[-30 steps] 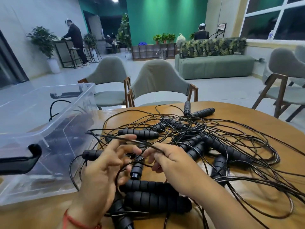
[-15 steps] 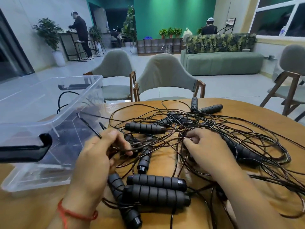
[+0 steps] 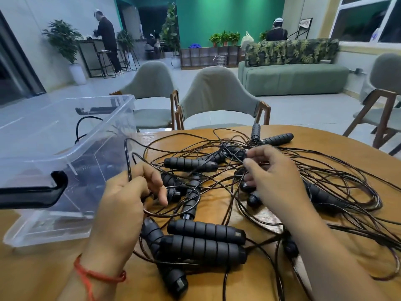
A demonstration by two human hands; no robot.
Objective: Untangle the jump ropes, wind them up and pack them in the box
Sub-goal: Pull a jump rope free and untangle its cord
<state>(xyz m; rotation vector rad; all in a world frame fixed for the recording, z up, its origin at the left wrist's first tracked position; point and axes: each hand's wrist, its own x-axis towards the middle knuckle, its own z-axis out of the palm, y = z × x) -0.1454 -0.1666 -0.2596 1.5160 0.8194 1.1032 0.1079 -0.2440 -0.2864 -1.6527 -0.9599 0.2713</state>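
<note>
A tangle of black jump ropes (image 3: 325,183) with several ribbed black handles (image 3: 204,248) covers the round wooden table (image 3: 325,137). My left hand (image 3: 128,198) grips a loop of thin black cord that rises above its knuckles, near the box's corner. My right hand (image 3: 275,181) hovers over the middle of the pile, fingers curled and pinching at cords; which cord it holds is blurred. The clear plastic box (image 3: 71,148) stands at the left with a black latch (image 3: 32,190) on its near end and a bit of cord inside.
Two grey chairs (image 3: 217,98) stand pushed in at the table's far side, another at the right edge. Cords spill toward the table's right rim. A green sofa and people stand far behind.
My right hand has moved up and away from the left, deeper into the pile. My left hand has lifted its cord loop higher. The camera has shifted slightly.
</note>
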